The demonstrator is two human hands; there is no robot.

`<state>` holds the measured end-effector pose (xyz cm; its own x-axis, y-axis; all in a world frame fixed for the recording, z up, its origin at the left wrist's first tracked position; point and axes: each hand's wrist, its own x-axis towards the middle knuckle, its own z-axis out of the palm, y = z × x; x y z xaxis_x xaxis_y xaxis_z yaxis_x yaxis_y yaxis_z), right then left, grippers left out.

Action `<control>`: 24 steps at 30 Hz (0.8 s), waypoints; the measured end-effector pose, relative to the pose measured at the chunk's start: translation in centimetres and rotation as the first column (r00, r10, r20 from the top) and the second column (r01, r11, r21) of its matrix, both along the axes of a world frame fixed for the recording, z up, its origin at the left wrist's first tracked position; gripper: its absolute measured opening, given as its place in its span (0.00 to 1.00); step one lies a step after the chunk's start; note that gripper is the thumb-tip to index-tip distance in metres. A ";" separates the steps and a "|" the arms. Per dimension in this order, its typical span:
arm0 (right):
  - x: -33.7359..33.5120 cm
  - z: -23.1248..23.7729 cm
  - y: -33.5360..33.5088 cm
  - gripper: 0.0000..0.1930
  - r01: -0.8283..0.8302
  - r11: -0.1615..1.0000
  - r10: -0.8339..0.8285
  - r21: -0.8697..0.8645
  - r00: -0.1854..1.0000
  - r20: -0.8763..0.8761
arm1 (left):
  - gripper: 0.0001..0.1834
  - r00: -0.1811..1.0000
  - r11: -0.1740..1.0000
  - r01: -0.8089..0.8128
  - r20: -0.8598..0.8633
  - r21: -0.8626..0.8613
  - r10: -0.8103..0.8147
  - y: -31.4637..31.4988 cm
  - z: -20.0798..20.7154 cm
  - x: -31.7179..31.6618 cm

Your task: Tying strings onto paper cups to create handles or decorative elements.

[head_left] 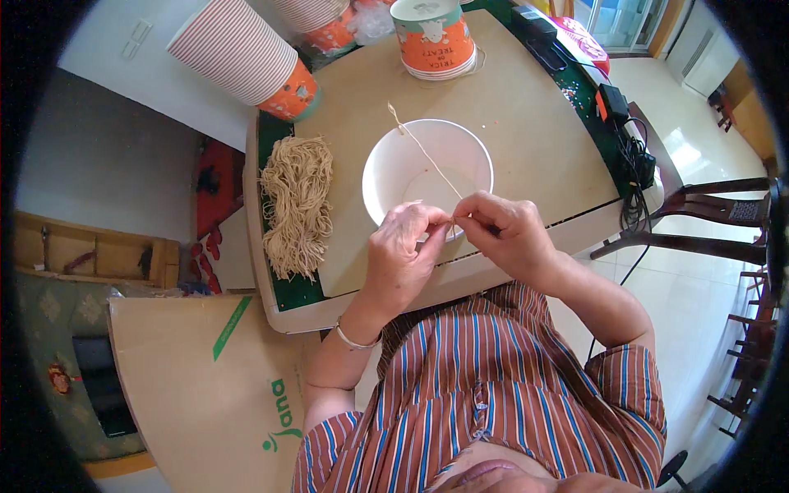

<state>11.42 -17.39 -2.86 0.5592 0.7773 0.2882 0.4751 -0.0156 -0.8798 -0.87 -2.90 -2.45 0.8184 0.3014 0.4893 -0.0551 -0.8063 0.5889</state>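
My left hand (403,251) and my right hand (508,234) meet over the near rim of a white paper bucket (380,177). Thumb and forefinger of each are pinched together on the end of a thin beige cord (429,156). From the fingertips the cord runs across the bucket's mouth and past its far rim, where a knotted or frayed end shows. What the fingers do to the cord between them is too small to make out. Left of the bucket lies a loose heap of similar beige cords (296,205).
Nested striped paper buckets (238,57) lean at the table's back left. An upturned orange and teal bucket (436,53) stands at the back, cord beside it. Black adapters and cables (633,156) crowd the right edge. A large cardboard sheet (205,370) stands at left, a wooden chair (715,218) at right.
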 end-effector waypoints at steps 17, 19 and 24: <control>-0.1 -0.4 0.0 0.05 -0.011 0.999 0.008 0.039 0.996 0.090 | 0.08 1.000 0.984 0.001 -0.025 -0.180 -0.006 -0.2 -0.1 -0.2; 0.0 -0.3 -0.1 0.06 -0.029 0.999 0.025 0.042 0.996 0.086 | 0.07 1.000 0.979 0.018 0.005 -0.203 -0.018 -0.3 -0.2 0.0; 0.1 0.0 -0.2 0.06 -0.041 0.999 0.041 0.002 0.999 0.011 | 0.07 0.999 0.983 0.045 -0.009 -0.176 -0.047 0.1 -0.5 -0.1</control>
<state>11.48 -17.60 -2.83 0.5237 0.7988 0.2961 0.4851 0.0062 -0.8745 -1.01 -2.79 -2.94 0.8393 0.3434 0.4214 -0.0812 -0.6873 0.7218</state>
